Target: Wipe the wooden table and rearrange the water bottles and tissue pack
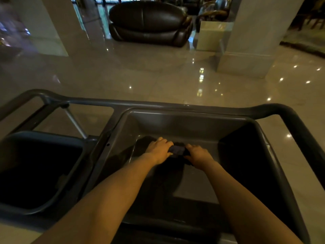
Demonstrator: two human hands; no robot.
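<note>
Both my hands reach down into a deep grey tub (175,124) on a cleaning cart. My left hand (159,148) and my right hand (198,154) each grip one end of a dark cloth (177,150) stretched between them, low near the tub's floor. The cloth is bunched and partly hidden under my fingers. No wooden table, water bottles or tissue pack show in this view.
A second, darker bin (35,173) sits to the left in the cart. The cart's grey handle bar (290,115) curves around the far and right sides. Beyond lie a glossy tiled floor (140,73), a dark leather sofa (149,23) and white pillars (255,41).
</note>
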